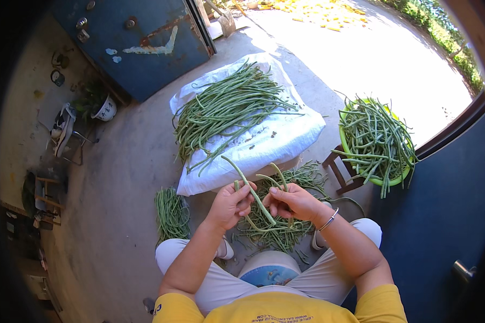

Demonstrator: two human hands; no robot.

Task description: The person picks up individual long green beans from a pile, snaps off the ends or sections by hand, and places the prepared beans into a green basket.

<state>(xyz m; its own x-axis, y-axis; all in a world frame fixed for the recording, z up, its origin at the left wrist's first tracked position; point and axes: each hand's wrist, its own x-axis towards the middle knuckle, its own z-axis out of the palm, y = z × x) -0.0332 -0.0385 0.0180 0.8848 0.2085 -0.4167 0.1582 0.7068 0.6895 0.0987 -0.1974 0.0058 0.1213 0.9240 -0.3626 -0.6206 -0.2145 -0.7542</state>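
My left hand (230, 206) is closed on a long bean (250, 190), which slants down to the right in front of my fingers. My right hand (295, 203) pinches more long beans (279, 173), their ends sticking up past the fingertips. The two hands are close together but apart, above a loose heap of long beans (277, 232) on the floor between my feet. Ahead, a large pile of long beans (221, 107) lies on a white woven sack (285, 141), with small dark scraps beside it.
At right, a bright green basin (343, 139) heaped with beans (377, 137) rests on a dark wooden stool (346, 177). A bean bundle (171, 215) lies left of my leg. Blue doors (140, 43) stand at far left and right. A potted plant (105, 109) is by the wall.
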